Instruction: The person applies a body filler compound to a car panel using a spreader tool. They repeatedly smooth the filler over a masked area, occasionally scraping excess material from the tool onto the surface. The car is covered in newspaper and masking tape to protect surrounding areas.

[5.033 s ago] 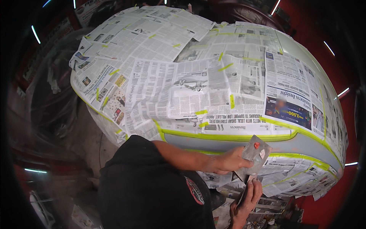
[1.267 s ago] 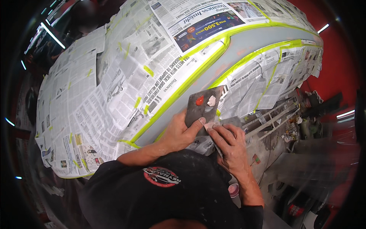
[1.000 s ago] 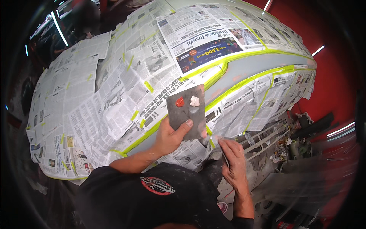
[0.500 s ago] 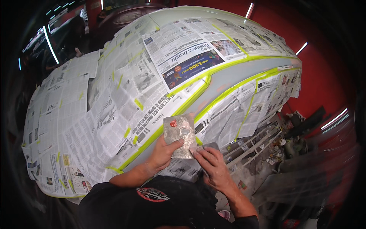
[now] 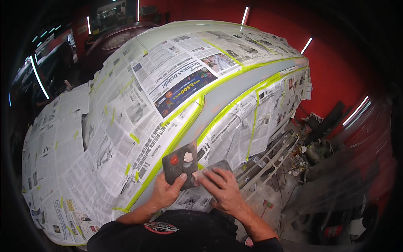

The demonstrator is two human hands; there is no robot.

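Plate and scraper have drawn close since a second ago. Left hand has its grip clamped on the plate beside the taped panel, red dab and pale dab on top; right hand pinches the scraper at the plate's right edge. Likely blending; next calls for a level plate, light stroke.

Right hand back beside the plate, glare gone from its face

White tube lights glow around a bright, paper-masked car, as dim, fisheye-bent surroundings darken beyond it.
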